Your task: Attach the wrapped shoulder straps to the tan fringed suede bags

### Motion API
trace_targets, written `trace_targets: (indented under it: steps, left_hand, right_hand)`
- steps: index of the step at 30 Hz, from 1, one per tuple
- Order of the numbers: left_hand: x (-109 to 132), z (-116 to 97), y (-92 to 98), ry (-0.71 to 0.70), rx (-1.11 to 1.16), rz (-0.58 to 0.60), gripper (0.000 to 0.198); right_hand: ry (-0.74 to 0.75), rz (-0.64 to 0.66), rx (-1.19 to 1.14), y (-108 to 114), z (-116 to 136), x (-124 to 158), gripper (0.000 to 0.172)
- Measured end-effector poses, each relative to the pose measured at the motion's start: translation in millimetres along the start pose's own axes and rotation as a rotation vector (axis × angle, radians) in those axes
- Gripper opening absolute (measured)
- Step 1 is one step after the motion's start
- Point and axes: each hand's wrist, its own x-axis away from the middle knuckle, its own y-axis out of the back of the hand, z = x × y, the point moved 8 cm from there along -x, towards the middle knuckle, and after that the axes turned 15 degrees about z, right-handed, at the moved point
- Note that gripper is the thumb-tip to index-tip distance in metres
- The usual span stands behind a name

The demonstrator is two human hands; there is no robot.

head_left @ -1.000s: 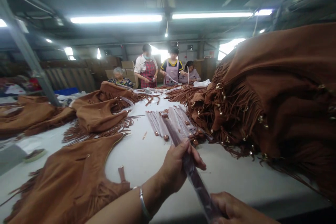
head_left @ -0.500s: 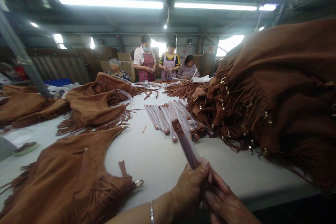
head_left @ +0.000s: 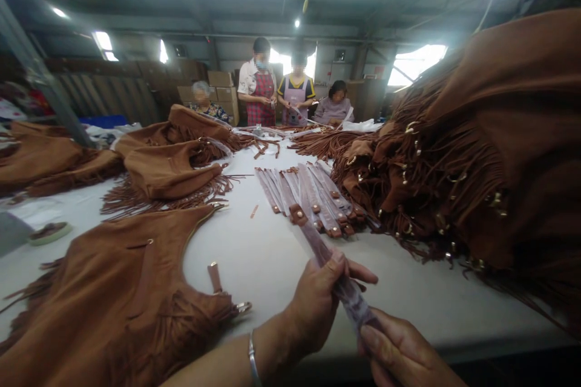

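A long brown strap in a clear plastic sleeve (head_left: 318, 245) slants from the table's near edge up toward the middle. My left hand (head_left: 320, 302) pinches it between thumb and fingers about halfway along. My right hand (head_left: 402, 354), low at the frame's bottom, grips its near end. The strap's far tip with a metal stud reaches a row of several similar wrapped straps (head_left: 313, 190) lying on the white table (head_left: 267, 254). A brown suede fringed garment (head_left: 118, 296) lies flat just left of my left arm.
A tall heap of brown fringed garments with metal rings (head_left: 476, 151) fills the right side. More folded suede pieces (head_left: 167, 166) lie at the left. Several people (head_left: 290, 94) work at the far end of the table. A small green-rimmed dish (head_left: 48, 233) sits far left.
My hands have drawn apart along the strap: the left slid up it, the right stayed at the near end. The strap's far tip has dropped toward the row of straps.
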Motion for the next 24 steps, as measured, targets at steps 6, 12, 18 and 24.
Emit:
trace_targets:
  steps: [6,12,18,24]
  left_hand:
    - [6.2,15.8,-3.6,0.091,-0.018,0.06,0.058]
    - [9.9,9.2,16.3,-0.023,-0.169,-0.163,0.047]
    - [17.8,2.8,-1.1,0.031,-0.293,0.027,0.039]
    - [103.5,-78.4,10.2,0.047,-1.56,0.02,0.035]
  right_hand:
    - [-0.127,0.092,0.045,16.8,0.9,-4.1,0.051]
    - [0.188,-0.305,0.373,80.3,99.3,-36.1,0.052]
    - [0.159,0.072,0.078,8.1,132.5,-105.1,0.027]
    - [0.195,0.215,0.661,-16.2,121.2,-118.0,0.021]
